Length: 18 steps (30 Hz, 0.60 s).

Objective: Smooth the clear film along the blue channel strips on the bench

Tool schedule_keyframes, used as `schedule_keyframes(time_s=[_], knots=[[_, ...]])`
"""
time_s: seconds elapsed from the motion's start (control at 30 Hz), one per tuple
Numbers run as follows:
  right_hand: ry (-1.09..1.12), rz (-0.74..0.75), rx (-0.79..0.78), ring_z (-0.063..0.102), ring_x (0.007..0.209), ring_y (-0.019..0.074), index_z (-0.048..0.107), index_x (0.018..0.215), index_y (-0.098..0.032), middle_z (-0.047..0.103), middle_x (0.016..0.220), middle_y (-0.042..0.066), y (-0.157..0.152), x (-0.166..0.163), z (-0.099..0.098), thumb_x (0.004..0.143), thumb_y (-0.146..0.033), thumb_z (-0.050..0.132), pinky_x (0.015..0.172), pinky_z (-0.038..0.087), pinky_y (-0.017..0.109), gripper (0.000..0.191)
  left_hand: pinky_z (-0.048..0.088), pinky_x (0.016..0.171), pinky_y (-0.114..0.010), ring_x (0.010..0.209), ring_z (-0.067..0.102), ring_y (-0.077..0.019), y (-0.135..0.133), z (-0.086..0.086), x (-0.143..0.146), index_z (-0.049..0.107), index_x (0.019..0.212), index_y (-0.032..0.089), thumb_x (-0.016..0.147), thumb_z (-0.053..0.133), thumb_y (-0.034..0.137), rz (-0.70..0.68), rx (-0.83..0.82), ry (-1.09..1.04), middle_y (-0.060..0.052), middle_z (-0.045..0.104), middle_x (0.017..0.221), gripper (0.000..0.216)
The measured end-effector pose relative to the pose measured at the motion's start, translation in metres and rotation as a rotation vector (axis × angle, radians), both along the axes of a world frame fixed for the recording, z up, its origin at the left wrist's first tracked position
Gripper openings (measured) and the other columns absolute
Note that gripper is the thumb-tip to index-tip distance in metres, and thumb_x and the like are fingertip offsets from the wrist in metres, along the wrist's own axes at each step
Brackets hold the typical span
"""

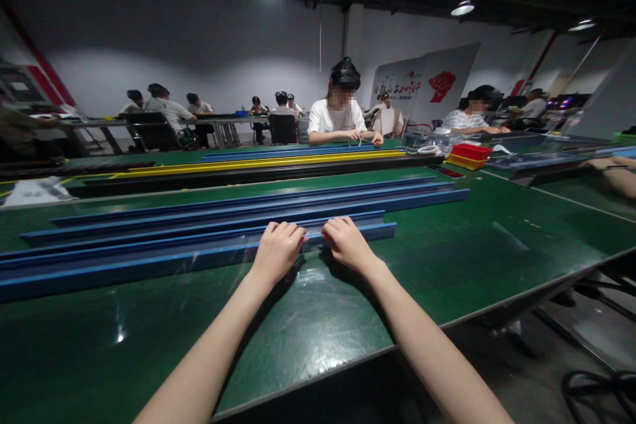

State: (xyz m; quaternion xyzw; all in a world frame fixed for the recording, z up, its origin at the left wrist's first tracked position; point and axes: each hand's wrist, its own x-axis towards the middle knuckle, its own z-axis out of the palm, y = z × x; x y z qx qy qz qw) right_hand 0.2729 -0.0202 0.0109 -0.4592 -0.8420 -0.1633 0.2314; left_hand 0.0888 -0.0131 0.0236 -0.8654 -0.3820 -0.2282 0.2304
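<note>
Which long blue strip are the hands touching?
The frontmost blue strip, closest to the person. The left hand and right hand both rest on it; the other blue strips lie farther back, untouched.

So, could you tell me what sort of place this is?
Probably a factory assembly hall: long green tables, long blue rails under the left hand and right hand, and other seated people working at further tables.
</note>
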Motion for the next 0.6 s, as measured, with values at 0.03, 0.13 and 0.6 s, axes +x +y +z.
schedule_keyframes(time_s=[0.03, 0.13, 0.6], knots=[[-0.006, -0.018, 0.009, 0.046, 0.078, 0.0161, 0.054, 0.078, -0.016, 0.058, 0.078, 0.004, 0.000, 0.001, 0.000, 0.082, -0.013, 0.039, 0.076, 0.029, 0.028, 0.016, 0.037, 0.069, -0.033, 0.076, 0.056, -0.0194, 0.001, -0.001, 0.000, 0.059, 0.087, 0.017, 0.087, 0.042, 0.025, 0.000, 0.017, -0.013, -0.005, 0.063, 0.079, 0.019], [-0.008, -0.102, 0.063, 0.044, 0.079, 0.0173, 0.054, 0.078, -0.017, 0.057, 0.078, 0.004, 0.002, 0.005, -0.001, 0.077, -0.010, 0.042, 0.079, 0.027, 0.029, 0.015, 0.041, 0.075, -0.034, 0.085, 0.056, -0.0203, 0.004, -0.004, 0.000, 0.056, 0.105, 0.016, 0.087, 0.042, 0.022, -0.028, 0.045, -0.061, -0.008, 0.063, 0.093, 0.024], [0.127, -0.423, 0.242, 0.043, 0.086, 0.0201, 0.058, 0.084, -0.019, 0.060, 0.086, 0.005, 0.007, 0.029, -0.001, 0.071, -0.008, 0.047, 0.082, 0.026, 0.034, 0.020, 0.023, 0.106, -0.045, 0.132, 0.019, -0.0259, 0.013, -0.018, -0.004, 0.036, 0.133, 0.019, 0.085, 0.042, 0.027, -0.041, 0.003, 0.000, -0.009, 0.028, 0.142, 0.049]])
